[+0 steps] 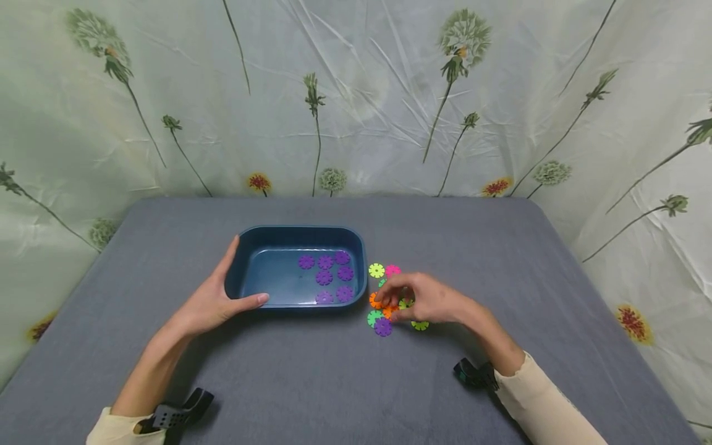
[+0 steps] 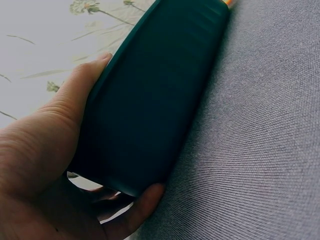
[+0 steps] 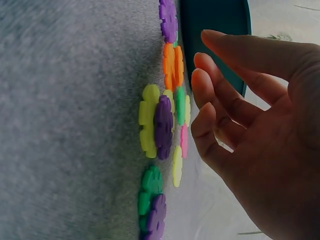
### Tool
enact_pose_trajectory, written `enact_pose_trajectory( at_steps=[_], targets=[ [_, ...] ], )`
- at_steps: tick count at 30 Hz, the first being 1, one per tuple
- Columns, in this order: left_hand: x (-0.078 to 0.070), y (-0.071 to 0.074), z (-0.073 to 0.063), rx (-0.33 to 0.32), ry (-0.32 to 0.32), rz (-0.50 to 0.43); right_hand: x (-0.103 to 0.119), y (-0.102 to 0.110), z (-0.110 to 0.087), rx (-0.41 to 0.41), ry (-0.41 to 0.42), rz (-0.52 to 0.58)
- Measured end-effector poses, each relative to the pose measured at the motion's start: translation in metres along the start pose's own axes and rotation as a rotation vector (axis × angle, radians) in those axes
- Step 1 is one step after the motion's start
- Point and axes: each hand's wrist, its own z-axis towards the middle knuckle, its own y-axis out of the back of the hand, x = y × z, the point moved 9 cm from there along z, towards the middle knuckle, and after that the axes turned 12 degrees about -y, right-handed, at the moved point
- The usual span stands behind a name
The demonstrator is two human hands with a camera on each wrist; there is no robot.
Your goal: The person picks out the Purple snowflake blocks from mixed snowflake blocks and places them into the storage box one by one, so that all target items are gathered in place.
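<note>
My left hand (image 1: 214,300) grips the left end of a dark blue plastic tray (image 1: 308,307), thumb on the near rim and fingers round its side. Several purple snowflake discs (image 1: 324,277) lie in the tray's right half. To its right is a loose cluster of notched discs: orange (image 1: 375,300), green (image 1: 374,318), pink (image 1: 392,271), yellow (image 1: 376,270) and purple (image 1: 382,327). Over that cluster hovers my right hand (image 1: 431,300), fingers loosely bent. The right wrist view shows nothing between its fingers; a purple disc (image 3: 163,127) overlaps a yellow one (image 3: 147,120) beside them.
A grey cloth (image 1: 311,383) covers the table. Behind it hangs a pale curtain (image 1: 367,93) printed with dandelions. Each wrist wears a black strap device, the left one (image 1: 175,415) low in view and the right one (image 1: 475,374) by the sleeve.
</note>
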Motion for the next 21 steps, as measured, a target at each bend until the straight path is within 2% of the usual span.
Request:
enact_pose_trajectory(
  at_steps=[10, 16, 21],
  targets=[
    [0.001, -0.002, 0.001, -0.006, 0.003, 0.004, -0.006, -0.006, -0.004, 0.024, -0.010, -0.056],
    [-0.001, 0.000, 0.000, -0.012, 0.006, 0.018, -0.011, -0.008, -0.003, 0.031, -0.050, -0.126],
    [-0.002, 0.001, -0.001, -0.010, 0.002, 0.010, -0.015, -0.010, -0.003, 0.040, -0.055, -0.128]
  ],
)
